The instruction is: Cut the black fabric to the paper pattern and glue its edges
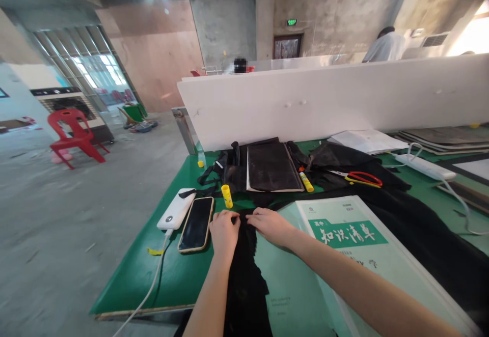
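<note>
My left hand point(223, 231) and my right hand point(270, 224) rest side by side on a strip of black fabric point(244, 276) that runs down over the front edge of the green table point(133, 271). Both hands have fingers curled, pinching the top edge of the fabric. A pale green book point(344, 235) with a green title band lies open just right of my right hand, under my forearm. A smartphone point(196, 223) lies left of my left hand, next to a white power bank point(176, 208) with a cable.
Beyond my hands lie a yellow glue stick point(226, 195), a second glue stick point(306, 181), a black sheet on card point(272, 166), red-handled scissors point(361, 178) and a white power strip point(424, 166). A white partition point(324, 97) backs the table. A red chair point(74, 136) stands on the floor at left. A person in white point(385, 46) is far behind.
</note>
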Demonstrator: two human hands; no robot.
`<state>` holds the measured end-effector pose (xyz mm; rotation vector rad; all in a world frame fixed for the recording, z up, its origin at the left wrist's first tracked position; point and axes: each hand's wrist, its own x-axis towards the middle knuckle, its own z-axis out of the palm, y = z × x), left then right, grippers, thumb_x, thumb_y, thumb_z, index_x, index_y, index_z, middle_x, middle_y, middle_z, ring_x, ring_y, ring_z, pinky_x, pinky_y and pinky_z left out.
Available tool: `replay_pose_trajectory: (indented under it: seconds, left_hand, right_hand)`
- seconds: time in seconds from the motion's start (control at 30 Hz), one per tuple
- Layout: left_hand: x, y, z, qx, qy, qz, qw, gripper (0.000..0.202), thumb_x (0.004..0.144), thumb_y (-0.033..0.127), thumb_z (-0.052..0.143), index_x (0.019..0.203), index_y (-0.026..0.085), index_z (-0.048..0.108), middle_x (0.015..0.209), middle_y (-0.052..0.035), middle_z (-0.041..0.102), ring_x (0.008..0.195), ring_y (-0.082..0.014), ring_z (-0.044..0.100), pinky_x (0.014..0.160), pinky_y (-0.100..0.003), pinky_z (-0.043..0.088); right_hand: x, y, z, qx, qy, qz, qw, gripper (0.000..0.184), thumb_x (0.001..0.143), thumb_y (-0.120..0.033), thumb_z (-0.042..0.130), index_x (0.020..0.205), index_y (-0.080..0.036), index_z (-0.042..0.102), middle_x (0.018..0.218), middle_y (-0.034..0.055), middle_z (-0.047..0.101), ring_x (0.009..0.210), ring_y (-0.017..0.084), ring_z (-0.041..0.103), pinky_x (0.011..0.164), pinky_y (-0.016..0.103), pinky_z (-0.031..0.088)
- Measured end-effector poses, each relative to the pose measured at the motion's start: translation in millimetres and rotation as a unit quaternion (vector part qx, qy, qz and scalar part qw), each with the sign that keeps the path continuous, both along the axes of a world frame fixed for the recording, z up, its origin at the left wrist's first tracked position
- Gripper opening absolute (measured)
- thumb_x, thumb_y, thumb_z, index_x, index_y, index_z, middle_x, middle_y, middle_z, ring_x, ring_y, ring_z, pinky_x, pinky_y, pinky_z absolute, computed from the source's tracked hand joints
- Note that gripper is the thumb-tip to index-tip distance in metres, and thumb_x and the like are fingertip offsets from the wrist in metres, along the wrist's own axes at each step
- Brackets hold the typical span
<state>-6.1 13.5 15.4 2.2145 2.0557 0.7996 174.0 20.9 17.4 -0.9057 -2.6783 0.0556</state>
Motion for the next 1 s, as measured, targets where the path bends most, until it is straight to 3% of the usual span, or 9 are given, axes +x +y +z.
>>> replay_pose_trajectory:
  seconds: [0.23,0.4,0.57,0.73,0.8,0.93,1.0]
  left_hand:
    - [6.7,-24.4,13.7,0.013,0.081,-0.026,0.996,0.018,0.082,0.024,0.055,0.093,0.024,0.069,0.099,-0.0039,0.068,0.096,-0.0258,0.052,0.081,-0.041,0.037]
    - [4.0,-32.6,14.5,0.008,0.109,-0.045,0.993,0.021,0.085,0.024,0.049,0.096,0.023,0.068,0.104,-0.0042,0.066,0.099,-0.0254,0.051,0.08,-0.039,0.04]
    - [-1.5,-39.6,14.3,0.007,0.118,-0.053,0.992,0.026,0.088,0.023,0.045,0.104,0.021,0.065,0.103,-0.0052,0.065,0.097,-0.0242,0.054,0.08,-0.038,0.041]
    - [-4.3,-42.8,11.1,0.01,0.119,-0.083,0.989,0.034,0.089,0.023,0.043,0.121,0.021,0.055,0.125,-0.0044,0.059,0.111,-0.0248,0.049,0.086,-0.038,0.041]
    - [-4.2,-43.0,9.2,0.007,0.121,-0.1,0.988,0.034,0.089,0.022,0.044,0.121,0.022,0.055,0.126,-0.002,0.059,0.114,-0.0241,0.049,0.087,-0.037,0.041]
    - [-1.9,-44.3,7.7,0.009,0.12,-0.106,0.987,0.032,0.089,0.02,0.042,0.115,0.02,0.059,0.12,-0.0025,0.063,0.111,-0.0249,0.051,0.089,-0.04,0.041]
    - [-0.5,-45.8,7.8,0.013,0.118,-0.108,0.987,0.032,0.088,0.019,0.043,0.115,0.02,0.06,0.121,-0.0035,0.063,0.111,-0.0254,0.051,0.09,-0.041,0.042]
  right_hand:
    - [-0.6,-3.5,2.8,-0.05,0.103,-0.025,0.993,0.04,0.087,-0.013,0.043,0.126,-0.017,0.05,0.132,0.0075,0.052,0.116,0.018,0.047,0.102,0.036,0.037]
    - [-7.0,-8.0,6.0,-0.051,0.053,-0.029,0.997,0.055,0.086,-0.023,0.045,0.14,-0.015,0.035,0.143,0.0064,0.039,0.112,0.023,0.044,0.099,0.043,0.038]
    - [-14.4,-7.0,10.4,-0.052,0.021,-0.047,0.997,0.048,0.083,-0.024,0.046,0.13,-0.014,0.049,0.135,0.0053,0.05,0.104,0.025,0.045,0.093,0.041,0.042]
    - [-20.8,-6.4,13.8,-0.053,0.001,-0.044,0.998,0.049,0.079,-0.023,0.05,0.127,-0.011,0.052,0.13,0.0102,0.053,0.105,0.026,0.047,0.093,0.041,0.042]
    - [-18.9,-5.9,12.9,-0.076,0.022,-0.044,0.996,0.05,0.079,-0.023,0.051,0.127,-0.012,0.052,0.131,0.0098,0.053,0.106,0.026,0.048,0.094,0.041,0.042]
    - [-7.3,-0.4,13.6,-0.228,0.158,-0.118,0.953,0.043,0.084,-0.018,0.042,0.125,-0.017,0.056,0.126,0.0065,0.058,0.105,0.021,0.054,0.094,0.035,0.044]
    - [-2.5,1.5,16.0,-0.254,0.215,-0.16,0.929,0.045,0.087,-0.015,0.035,0.128,-0.017,0.053,0.126,0.0069,0.058,0.11,0.019,0.055,0.095,0.034,0.044]
